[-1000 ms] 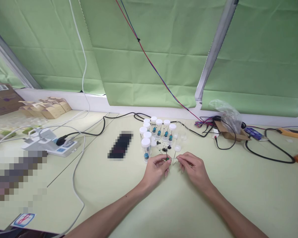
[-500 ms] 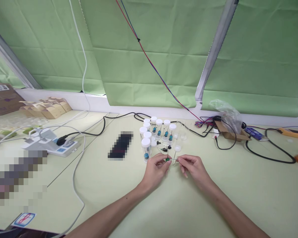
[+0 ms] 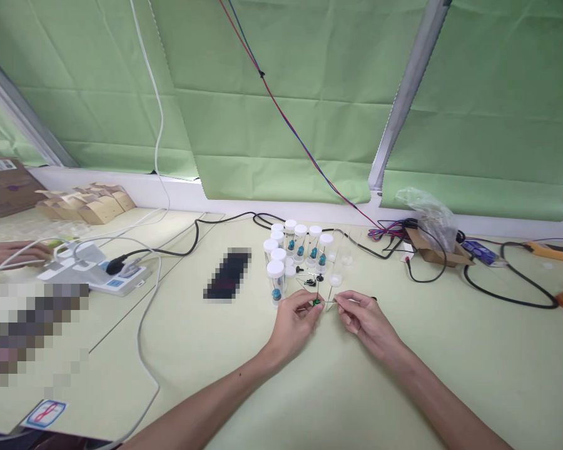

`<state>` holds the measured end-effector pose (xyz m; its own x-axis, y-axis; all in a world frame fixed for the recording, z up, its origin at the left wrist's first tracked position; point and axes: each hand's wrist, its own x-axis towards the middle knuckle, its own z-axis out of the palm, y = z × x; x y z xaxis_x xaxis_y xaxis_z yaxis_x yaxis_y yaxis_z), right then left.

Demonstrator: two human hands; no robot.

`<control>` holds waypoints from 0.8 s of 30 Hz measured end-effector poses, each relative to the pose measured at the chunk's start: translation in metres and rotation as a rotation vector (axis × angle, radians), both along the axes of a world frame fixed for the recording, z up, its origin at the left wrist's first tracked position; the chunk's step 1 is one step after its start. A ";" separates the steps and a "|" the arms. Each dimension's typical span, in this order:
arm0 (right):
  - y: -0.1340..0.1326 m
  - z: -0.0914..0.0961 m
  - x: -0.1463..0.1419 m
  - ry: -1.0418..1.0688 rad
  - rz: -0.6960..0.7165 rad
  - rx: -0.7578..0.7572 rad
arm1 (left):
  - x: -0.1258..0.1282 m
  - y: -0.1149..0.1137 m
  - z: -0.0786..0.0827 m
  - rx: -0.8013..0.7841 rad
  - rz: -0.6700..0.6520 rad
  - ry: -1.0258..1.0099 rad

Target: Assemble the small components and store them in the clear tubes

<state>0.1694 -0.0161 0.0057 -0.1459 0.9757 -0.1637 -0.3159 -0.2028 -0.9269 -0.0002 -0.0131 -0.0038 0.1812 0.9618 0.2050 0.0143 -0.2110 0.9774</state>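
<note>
My left hand (image 3: 293, 325) pinches a small green component (image 3: 316, 302) by its body, low over the pale green table (image 3: 244, 375). My right hand (image 3: 363, 319) pinches the thin wire lead (image 3: 329, 302) sticking out of that component's right side. Just beyond my fingers stand several clear vials with white caps (image 3: 291, 250), most holding a small blue part. A few loose dark parts (image 3: 312, 281) lie between the vials and my hands.
A white power strip (image 3: 94, 272) with a black plug and cables sits at the left, where another person's hand (image 3: 9, 253) rests. A pixelated dark patch (image 3: 228, 275) lies mid-table. Cardboard boxes (image 3: 89, 203) stand at back left; a bagged box (image 3: 431, 240) and black cables at the right.
My hands stay nearly in place; the right hand has shifted slightly along the lead. Another person's hand has come into view at the far left by the power strip.
</note>
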 end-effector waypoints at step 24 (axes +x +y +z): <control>-0.005 0.000 0.000 -0.542 -0.127 0.558 | 0.001 0.002 0.008 -0.247 -0.030 -0.174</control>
